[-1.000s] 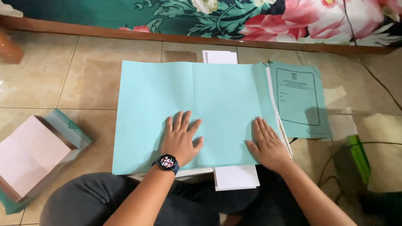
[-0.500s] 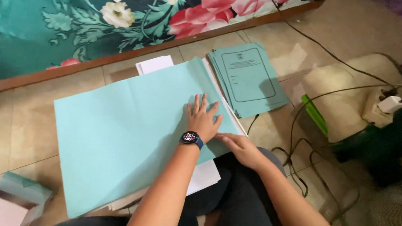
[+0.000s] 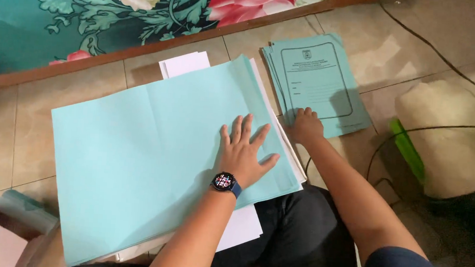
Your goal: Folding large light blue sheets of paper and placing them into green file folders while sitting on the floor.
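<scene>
A large, unfolded pale turquoise paper sheet [image 3: 152, 161] with a vertical centre crease lies flat on the beige tiled floor [image 3: 20, 129], directly in front of the seated person. It tops a pile of white paper sheets [image 3: 184, 64], whose edges project beyond it at the far side, along the right side and at the near corner.

The left hand [image 3: 244, 153] rests palm down on the right half of the turquoise sheet, near its right edge. The fingers are spread wide and fully extended; nothing is gripped, the hand only presses flat on the paper. A dark smartwatch with a lit round face and blue strap [image 3: 224, 181] sits on that wrist.

The right hand [image 3: 305, 126] is placed just beside the pile, at the near left corner of a fanned stack of printed turquoise paper covers [image 3: 322, 81] with a black frame line on the top one. The fingers are curled down onto the corner of the stack; whether they pinch a cover or only touch it cannot be determined.

The stack of covers lies on the floor, right of the large sheet and close to it. Further right are a bright green flat object [image 3: 406, 148], a black cable [image 3: 444, 131] and a cream cushion-like bundle [image 3: 449, 137]. A wooden edge [image 3: 143, 49] runs across the far side, with teal floral fabric [image 3: 62, 4] above it. The person's dark trousers [image 3: 291, 237] occupy the near edge.
</scene>
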